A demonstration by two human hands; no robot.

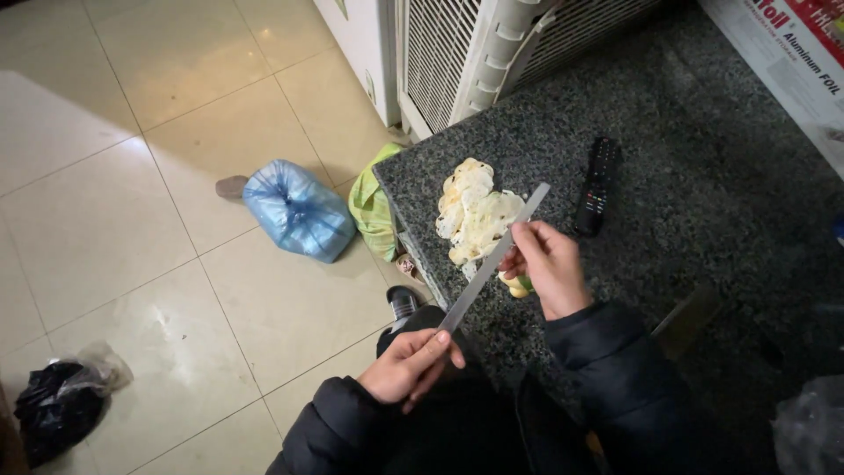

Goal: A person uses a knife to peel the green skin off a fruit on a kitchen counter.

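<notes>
My left hand [409,365] grips the handle end of a long knife [492,259], its blade slanting up and to the right over the dark granite counter [703,176]. My right hand [547,264] rests beside the blade, fingers curled around a small yellowish-green piece of food [517,285]. Just beyond the blade, a pile of thin pale slices [473,213] lies near the counter's left edge.
A black remote control [598,185] lies on the counter right of the slices. A long foil box [791,62] sits at the far right. On the tiled floor lie a tied blue bag [297,209], a green bag [373,207] and a black bag [57,406]. A white ribbed appliance [475,53] stands behind the counter.
</notes>
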